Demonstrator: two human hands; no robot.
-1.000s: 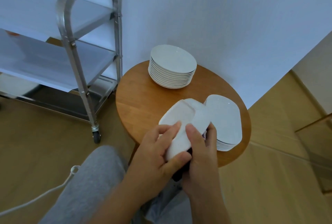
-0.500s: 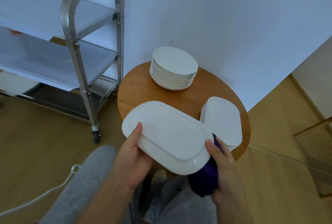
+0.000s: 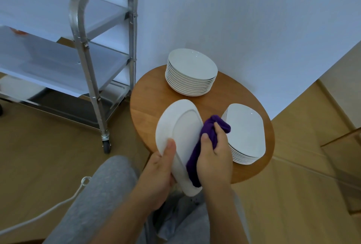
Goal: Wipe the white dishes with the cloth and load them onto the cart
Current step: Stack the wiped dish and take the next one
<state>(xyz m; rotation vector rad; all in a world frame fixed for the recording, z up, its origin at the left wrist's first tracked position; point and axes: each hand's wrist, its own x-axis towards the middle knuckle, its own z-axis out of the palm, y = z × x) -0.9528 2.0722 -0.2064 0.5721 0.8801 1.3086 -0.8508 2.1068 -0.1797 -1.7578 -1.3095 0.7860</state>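
**Purple cloth pressed to a white platter**

White and oblong, the platter (image 3: 180, 138) is tilted on edge between both hands, its underside turned up toward the camera. The left hand (image 3: 158, 173) grips its near end, thumb laid over the rim and fingers curled behind. The right hand (image 3: 213, 155) is closed around a purple cloth (image 3: 203, 142), pressing it against the platter's right edge; the cloth bunches up past the fingertips and trails down along the rim toward the wrist.

Just beyond the right hand, on the round wooden worktop (image 3: 148, 95), sits a stack of squarish white plates (image 3: 245, 132), touching nothing in the hands. Farther ahead of both hands, near the wall, stands a taller stack of round white plates (image 3: 192, 71). Well off to the left of the left hand is the metal cart (image 3: 101, 34) on wheels, its shelves lined with pale sheeting. A grey-trousered knee (image 3: 105, 191) shows below the left forearm, and a white cord (image 3: 58, 206) runs across the wooden floor beside it.
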